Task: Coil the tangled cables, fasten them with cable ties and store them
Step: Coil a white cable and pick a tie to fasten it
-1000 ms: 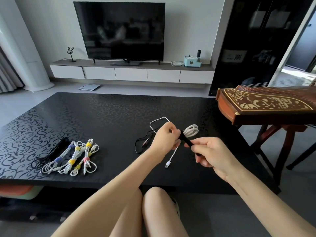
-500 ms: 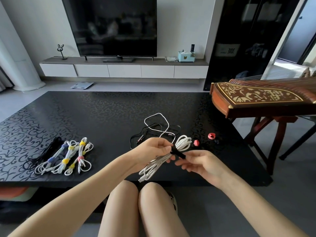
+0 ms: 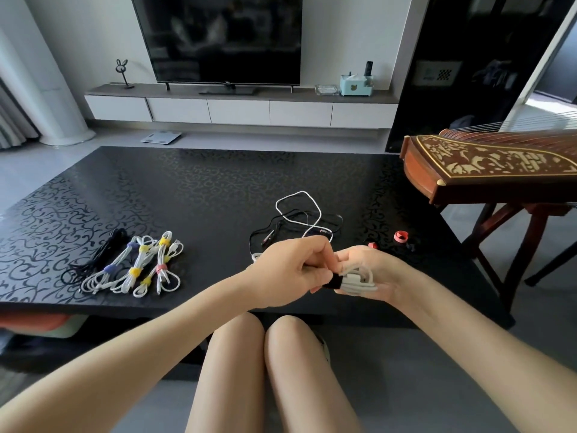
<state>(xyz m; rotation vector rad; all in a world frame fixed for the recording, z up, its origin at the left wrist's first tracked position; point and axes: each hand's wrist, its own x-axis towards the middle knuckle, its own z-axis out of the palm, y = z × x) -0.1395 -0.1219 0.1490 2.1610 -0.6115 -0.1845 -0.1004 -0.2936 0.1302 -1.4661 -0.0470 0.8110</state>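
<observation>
Over the near edge of the black table (image 3: 193, 189), both hands meet on a coiled white cable (image 3: 359, 281). My right hand (image 3: 371, 273) cradles the coil, fingers curled round it. My left hand (image 3: 296, 270) pinches a black cable tie (image 3: 334, 282) wrapped round the coil's middle. Behind the hands a loose white cable (image 3: 299, 210) lies tangled with a black cable (image 3: 274, 229). At the left lie several coiled white cables (image 3: 137, 267) bound with yellow, purple and pink ties, next to a coiled black cable (image 3: 103, 254).
Two red cable ties (image 3: 400, 236) and a dark one lie on the table right of the hands. A wooden zither (image 3: 487, 167) on a stand overhangs the table's right end. A TV unit stands beyond, and my knees are below the table edge.
The hands have closed together. My right hand has moved from the tie's free end to cup the coil, and the left hand now pinches the tie against the bundle. The camera tilted slightly.
</observation>
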